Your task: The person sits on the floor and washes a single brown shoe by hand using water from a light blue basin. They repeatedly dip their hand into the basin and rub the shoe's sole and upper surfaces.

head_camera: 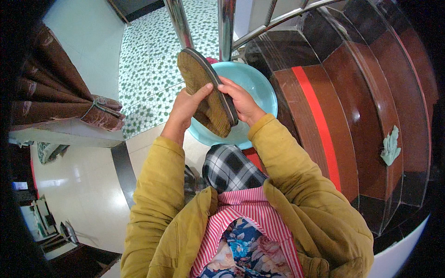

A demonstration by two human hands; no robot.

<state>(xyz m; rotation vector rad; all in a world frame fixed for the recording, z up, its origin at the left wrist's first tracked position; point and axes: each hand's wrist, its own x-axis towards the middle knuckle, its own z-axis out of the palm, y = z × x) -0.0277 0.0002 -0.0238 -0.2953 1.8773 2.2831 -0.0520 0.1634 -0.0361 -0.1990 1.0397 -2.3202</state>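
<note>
A brown woven slipper [202, 93] with a dark sole is held tilted on its side above a light blue plastic basin [266, 93]. On its left side my left hand [187, 104] grips the fabric upper, with the thumb across it. My right hand [241, 100] holds the sole edge from the right, thumb and fingertips against it. The inside of the slipper and most fingers of my left hand are hidden. The basin stands on the floor beyond my knee; its contents are hard to make out.
Brown steps [333, 104] with a red strip rise at the right, and a pale green rubber glove [390, 146] lies on one. Metal railing posts [226, 31] stand just behind the basin. A tied brown curtain [59, 90] hangs at the left.
</note>
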